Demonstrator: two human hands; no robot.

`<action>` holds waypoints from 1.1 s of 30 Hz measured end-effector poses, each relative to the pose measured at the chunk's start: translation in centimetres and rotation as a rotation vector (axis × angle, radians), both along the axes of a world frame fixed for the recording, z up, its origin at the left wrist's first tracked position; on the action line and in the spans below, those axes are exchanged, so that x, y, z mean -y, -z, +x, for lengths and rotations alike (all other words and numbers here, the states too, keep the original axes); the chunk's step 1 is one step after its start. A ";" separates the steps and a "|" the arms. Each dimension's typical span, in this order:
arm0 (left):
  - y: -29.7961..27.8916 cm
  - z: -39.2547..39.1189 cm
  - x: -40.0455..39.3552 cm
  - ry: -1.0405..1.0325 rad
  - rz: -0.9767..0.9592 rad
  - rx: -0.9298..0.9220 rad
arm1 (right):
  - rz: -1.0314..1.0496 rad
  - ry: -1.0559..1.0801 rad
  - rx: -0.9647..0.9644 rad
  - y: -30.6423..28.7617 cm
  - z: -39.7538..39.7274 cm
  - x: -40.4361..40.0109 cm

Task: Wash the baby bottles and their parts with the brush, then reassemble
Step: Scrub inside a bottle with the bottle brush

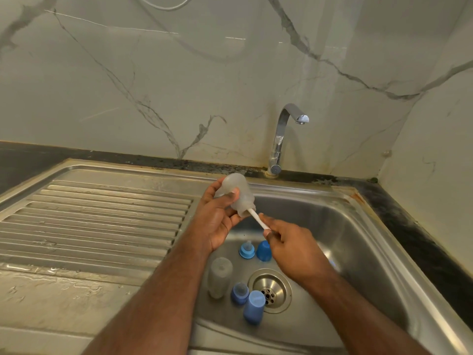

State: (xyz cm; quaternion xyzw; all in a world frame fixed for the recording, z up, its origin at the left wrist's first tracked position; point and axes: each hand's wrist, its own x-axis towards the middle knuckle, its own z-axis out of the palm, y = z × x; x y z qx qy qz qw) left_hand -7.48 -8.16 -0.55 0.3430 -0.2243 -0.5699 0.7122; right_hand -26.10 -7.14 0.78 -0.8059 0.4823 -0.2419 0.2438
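Above the sink (pixel 345 226), frame centre: left hand (pixel 217 221) grasps clear bottle (pixel 236 193), mouth pointing lower right. Right hand (pixel 286 242) pinches brush handle (pixel 258 220), aligned with bottle's long axis, head inside.

Sink (pixel 358 226) floor crowded on my near left: second bottle (pixel 219 277), blue caps (pixel 254 306), teat rings (pixel 247 249) ringing the drain (pixel 270 290). Right half of basin open. Faucet (pixel 281 134) overhangs the back. Drainboard (pixel 102 213) free.
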 end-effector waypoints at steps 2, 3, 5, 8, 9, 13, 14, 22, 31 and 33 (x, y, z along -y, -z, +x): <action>0.1 0.2 0.1 -0.031 0.001 0.002 | -0.164 0.004 -0.111 0.4 0.2 -0.3; 0.1 0.2 0.1 -0.039 -0.001 0.017 | -0.203 0.018 -0.172 0.5 0.3 -0.3; 0.2 0.0 0.1 -0.045 -0.003 0.092 | -0.197 0.039 -0.275 0.8 0.6 -0.2; 0.3 -0.3 0.2 -0.022 0.007 0.166 | -0.032 -0.035 -0.230 0.3 1.1 -0.2; 0.4 -0.2 0.2 -0.010 0.006 0.145 | 0.105 -0.064 -0.087 0.1 1.0 -0.1; 0.2 0.1 0.2 0.002 -0.027 0.056 | 0.595 -0.062 0.433 -0.9 -0.5 0.1; 0.1 0.1 0.1 -0.007 -0.029 0.037 | 0.611 -0.074 0.456 -1.1 -0.7 -0.1; 0.4 0.1 0.2 -0.071 -0.020 0.088 | 0.067 -0.024 -0.119 0.1 0.2 -0.6; 0.2 0.3 0.1 -0.065 -0.005 0.044 | 0.562 -0.033 0.394 -1.1 -0.8 -0.3; 0.3 0.4 0.2 -0.077 0.006 0.060 | 0.329 0.003 0.211 -0.6 -0.5 -0.5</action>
